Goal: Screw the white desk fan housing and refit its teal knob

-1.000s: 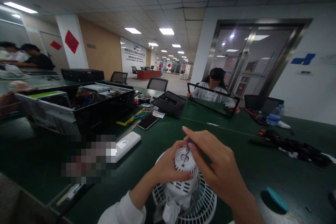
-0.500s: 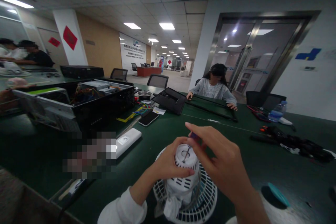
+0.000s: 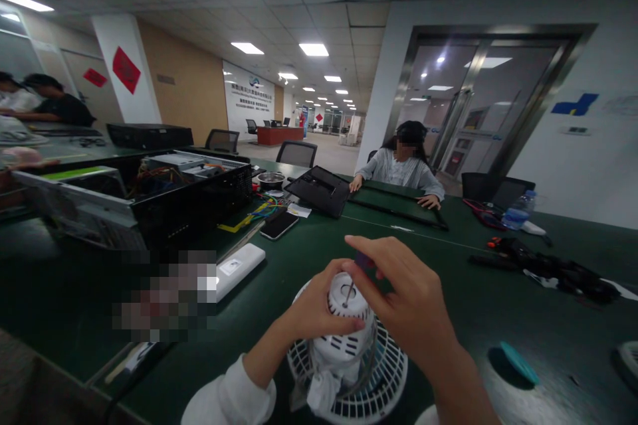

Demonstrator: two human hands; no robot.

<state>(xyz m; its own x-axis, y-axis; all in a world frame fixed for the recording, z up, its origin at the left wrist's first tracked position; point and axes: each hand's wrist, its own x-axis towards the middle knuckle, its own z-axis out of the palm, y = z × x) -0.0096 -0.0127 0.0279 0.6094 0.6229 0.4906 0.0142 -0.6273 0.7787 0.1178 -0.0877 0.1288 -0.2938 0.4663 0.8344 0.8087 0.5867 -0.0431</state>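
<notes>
Screwdriver (image 3: 355, 275) comes first, as it's what I'd watch closest from my remote station: its thin steel shaft (image 3: 349, 293) leans down into the centre hole (image 3: 345, 306) on top of a white slotted motor housing (image 3: 343, 352). Its purple handle (image 3: 363, 260) is partly hidden by the right hand (image 3: 403, 292), whose fingers (image 3: 383, 259) are curled, pinching the handle against the thumb. I can't see the tip inside the hole. The left hand (image 3: 319, 309) is clenched around the housing, its fingers (image 3: 339, 325) wrapped across the near side.

That housing stands upright on a white fan guard (image 3: 349, 398), resting on a dark green table (image 3: 448, 352) directly below the hands. To work this well, I'd judge the shaft wants lining up straighter with the hole, with the left grip firm and the right-hand pressure light.

Beyond the hands, a teal disc (image 3: 518, 363) lies to the right and a white box (image 3: 239, 272) to the left. Further out are a smartphone (image 3: 279, 226) and an open computer case (image 3: 134, 202). Across the table, a seated person (image 3: 401, 172) rests both hands on a black frame (image 3: 399, 207).
</notes>
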